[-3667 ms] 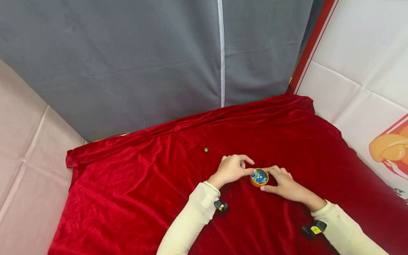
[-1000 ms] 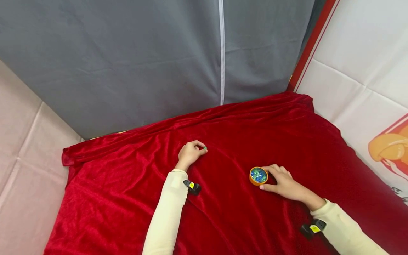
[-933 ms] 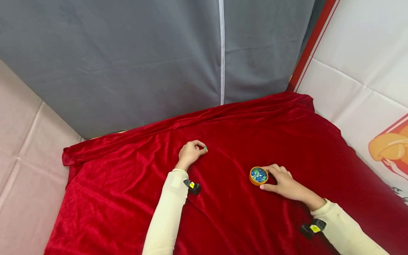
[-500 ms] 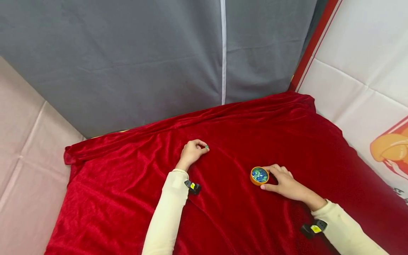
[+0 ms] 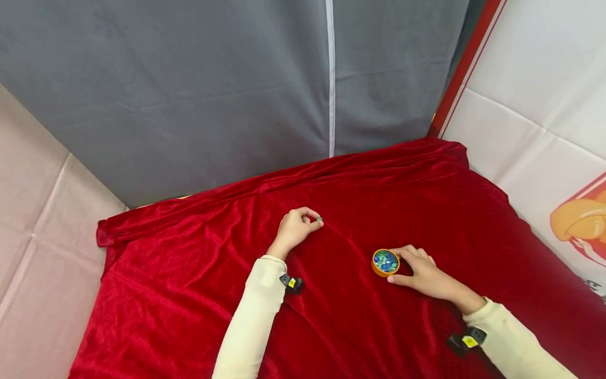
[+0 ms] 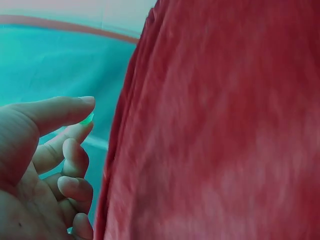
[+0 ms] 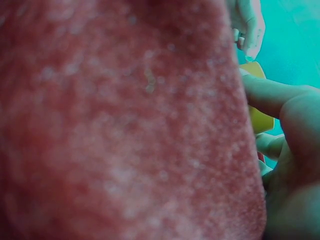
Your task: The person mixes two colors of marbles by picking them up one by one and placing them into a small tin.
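Between its thumb and index fingertip, my left hand (image 5: 294, 227) pinches a small green glass marble (image 5: 320, 219), held over the cloth left of the bowl. The left wrist view shows the marble (image 6: 87, 119) as a translucent green glint between thumb and index finger, the other fingers loosely curled. My right hand (image 5: 423, 271) holds a small round orange bowl (image 5: 379, 272) from its right side, thumb at the near side and fingers at the far side. Several blue and green glass marbles (image 5: 385, 260) fill it. In the right wrist view the bowl (image 7: 262, 120) looks yellow, partly hidden behind the thumb.
A wrinkled red velvet cloth (image 5: 189, 295) covers the table. Behind it hangs a grey curtain (image 5: 213, 105) with a white stripe. A pinkish panel (image 5: 33, 210) stands at the left, a white printed panel (image 5: 530, 121) at the right.
My left hand has gone from the bowl to the lone green marble on the cloth, pinched it, and now moves slightly right with it. The right hand stays at the bowl.
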`<state>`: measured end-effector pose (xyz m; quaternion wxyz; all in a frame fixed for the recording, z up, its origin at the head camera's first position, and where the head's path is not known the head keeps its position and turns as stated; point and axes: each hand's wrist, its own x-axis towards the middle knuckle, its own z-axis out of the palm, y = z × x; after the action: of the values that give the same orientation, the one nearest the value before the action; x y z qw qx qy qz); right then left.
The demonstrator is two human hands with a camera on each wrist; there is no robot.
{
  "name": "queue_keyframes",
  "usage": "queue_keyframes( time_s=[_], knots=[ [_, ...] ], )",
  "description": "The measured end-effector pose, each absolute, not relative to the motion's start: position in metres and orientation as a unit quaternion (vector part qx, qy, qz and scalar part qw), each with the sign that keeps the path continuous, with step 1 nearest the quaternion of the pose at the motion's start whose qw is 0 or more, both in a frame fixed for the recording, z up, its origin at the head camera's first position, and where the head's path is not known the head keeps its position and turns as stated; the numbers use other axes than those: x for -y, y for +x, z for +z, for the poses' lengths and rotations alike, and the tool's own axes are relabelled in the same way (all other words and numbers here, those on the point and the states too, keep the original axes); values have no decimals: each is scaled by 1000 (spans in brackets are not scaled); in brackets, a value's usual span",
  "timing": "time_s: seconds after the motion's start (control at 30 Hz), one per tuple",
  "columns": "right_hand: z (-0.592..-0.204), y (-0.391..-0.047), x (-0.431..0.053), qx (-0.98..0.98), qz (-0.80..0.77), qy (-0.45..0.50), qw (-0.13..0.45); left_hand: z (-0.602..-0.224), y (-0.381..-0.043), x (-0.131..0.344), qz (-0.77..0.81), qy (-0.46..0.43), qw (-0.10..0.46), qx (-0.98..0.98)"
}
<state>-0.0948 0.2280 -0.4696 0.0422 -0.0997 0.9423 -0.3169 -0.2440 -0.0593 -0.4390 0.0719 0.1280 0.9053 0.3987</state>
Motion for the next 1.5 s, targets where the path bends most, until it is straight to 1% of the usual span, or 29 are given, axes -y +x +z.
queue_keyframes(
  time_s=[0.23, 0.47, 0.63, 0.77, 1.03, 1.5],
  knots=[
    [-467, -94, -227, -941, -320, -98, 44, -426, -220, 31, 392, 199, 85, -894],
    [-468, -95, -227, -942, -318, -92, 50, -424, -199, 5, 364, 264, 72, -890],
    [-470, -96, -226, -943, -316, -94, 50, -422, -187, -9, 351, 294, 81, -885],
    [-472, -96, -227, -943, -315, -95, 44, -423, -181, -17, 347, 309, 91, -881],
    [-472, -96, -228, -943, -315, -93, 59, -427, -171, -27, 331, 321, 96, -882],
    [-469, -96, -228, -943, -313, -99, 59, -432, -168, -31, 305, 341, 98, -884]
  ],
)
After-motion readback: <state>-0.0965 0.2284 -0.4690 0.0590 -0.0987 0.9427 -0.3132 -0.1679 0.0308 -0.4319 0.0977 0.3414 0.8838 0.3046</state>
